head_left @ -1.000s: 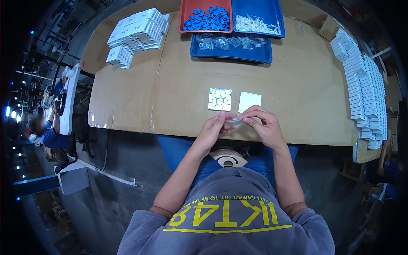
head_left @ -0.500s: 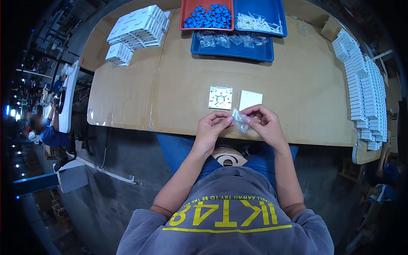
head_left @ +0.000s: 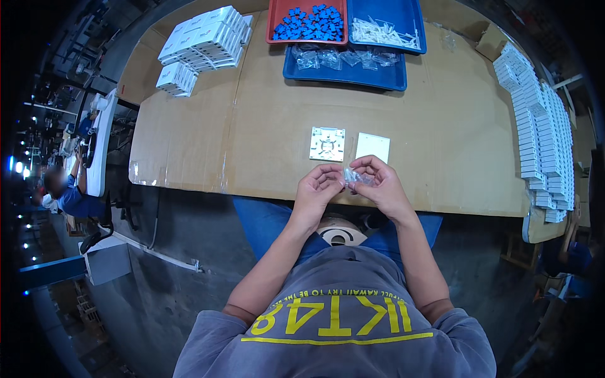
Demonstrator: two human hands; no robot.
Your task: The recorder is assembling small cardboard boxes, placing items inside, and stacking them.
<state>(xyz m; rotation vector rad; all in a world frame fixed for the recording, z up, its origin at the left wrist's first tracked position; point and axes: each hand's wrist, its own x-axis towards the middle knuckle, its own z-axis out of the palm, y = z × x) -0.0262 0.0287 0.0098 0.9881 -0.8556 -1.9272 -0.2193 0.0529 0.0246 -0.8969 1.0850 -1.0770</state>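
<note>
Near the table's front edge, a small clear plastic bag is pinched between my two hands. Its contents are too small to make out. My left hand grips the bag's left end with thumb and fingertips. Curled over its right side, my right hand holds it between thumb and fingers. Just beyond my hands lies an open white square housing, its inner face showing a round pattern. A plain white square cover lies to its right, partly behind my right fingers.
At the back, a red tray of blue parts and a blue tray of white strips stand above a blue tray with small clear bags. White housings are stacked back left; taller stacks line the right edge.
My right hand has shifted slightly left, closer to my left hand. The bag, which hung down between the fingers, is now bunched up and lies more sideways under my right fingers.
</note>
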